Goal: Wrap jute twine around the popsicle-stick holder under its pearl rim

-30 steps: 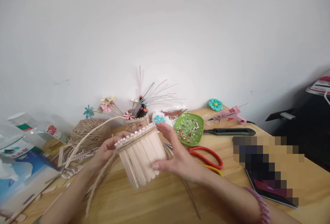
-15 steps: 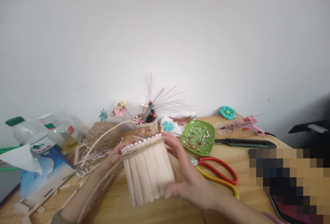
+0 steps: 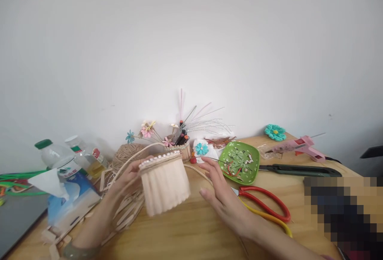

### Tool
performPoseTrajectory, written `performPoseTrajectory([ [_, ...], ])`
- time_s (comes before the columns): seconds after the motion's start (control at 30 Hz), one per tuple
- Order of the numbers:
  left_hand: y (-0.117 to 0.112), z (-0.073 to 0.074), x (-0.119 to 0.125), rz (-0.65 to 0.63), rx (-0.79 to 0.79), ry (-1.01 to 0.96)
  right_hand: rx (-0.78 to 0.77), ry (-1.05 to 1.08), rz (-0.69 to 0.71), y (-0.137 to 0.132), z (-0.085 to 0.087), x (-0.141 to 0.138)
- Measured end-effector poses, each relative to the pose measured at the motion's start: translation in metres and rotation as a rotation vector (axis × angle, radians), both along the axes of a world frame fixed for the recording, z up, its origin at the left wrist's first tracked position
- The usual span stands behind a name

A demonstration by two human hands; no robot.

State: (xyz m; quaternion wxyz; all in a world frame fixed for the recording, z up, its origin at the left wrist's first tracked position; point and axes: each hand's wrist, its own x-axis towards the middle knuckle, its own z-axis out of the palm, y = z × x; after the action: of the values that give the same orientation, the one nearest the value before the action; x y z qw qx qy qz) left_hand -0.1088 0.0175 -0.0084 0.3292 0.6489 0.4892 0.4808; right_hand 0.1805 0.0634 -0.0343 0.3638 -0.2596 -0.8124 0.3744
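A small basket (image 3: 166,190) of upright wooden craft sticks, with twine and a row of white pearl beads around its rim, is tilted above the table. A long curved strip (image 3: 131,154) rises beside it like a handle; where it joins is hidden. My left hand (image 3: 130,176) grips the basket at its left rim, with the fingers partly hidden behind it. Open and empty, my right hand (image 3: 220,192) hangs to the right of the basket, fingers spread and apart from it. Scissors (image 3: 265,200) with red and yellow handles lie just beyond my right hand.
Behind the basket stand a twine ball (image 3: 127,154) and a pen pot (image 3: 184,152) with markers and flowers. To the right are a green dish (image 3: 254,160) of beads, a utility knife (image 3: 308,170) and a pink glue gun (image 3: 302,146). Bottles (image 3: 56,154) and a tissue pack (image 3: 70,208) are at left.
My right hand has let go of the basket and opened away to the right. The basket has turned slightly in my left hand. The whole view has shifted, with the background farther right.
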Motion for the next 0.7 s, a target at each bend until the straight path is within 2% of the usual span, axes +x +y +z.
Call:
performPoseTrajectory([
  [0.13,0.020,0.008,0.001,-0.076,0.004,0.193,0.011,0.045,-0.149,0.008,-0.002,-0.002],
  [0.27,0.021,0.008,0.007,-0.087,0.113,0.549,0.010,0.053,-0.210,0.013,-0.004,-0.003],
  [0.33,0.020,0.007,0.012,-0.090,0.155,0.655,0.042,0.043,-0.228,0.014,-0.003,-0.001],
  [0.47,0.019,0.006,0.024,-0.022,0.256,0.749,0.234,-0.027,-0.261,0.011,0.003,0.000],
  [0.6,0.016,0.005,0.042,0.018,0.330,0.764,0.493,-0.116,-0.209,0.000,0.015,-0.008],
  [0.7,0.011,0.002,0.056,0.051,0.371,0.790,0.597,-0.208,-0.170,-0.007,0.021,-0.021],
])
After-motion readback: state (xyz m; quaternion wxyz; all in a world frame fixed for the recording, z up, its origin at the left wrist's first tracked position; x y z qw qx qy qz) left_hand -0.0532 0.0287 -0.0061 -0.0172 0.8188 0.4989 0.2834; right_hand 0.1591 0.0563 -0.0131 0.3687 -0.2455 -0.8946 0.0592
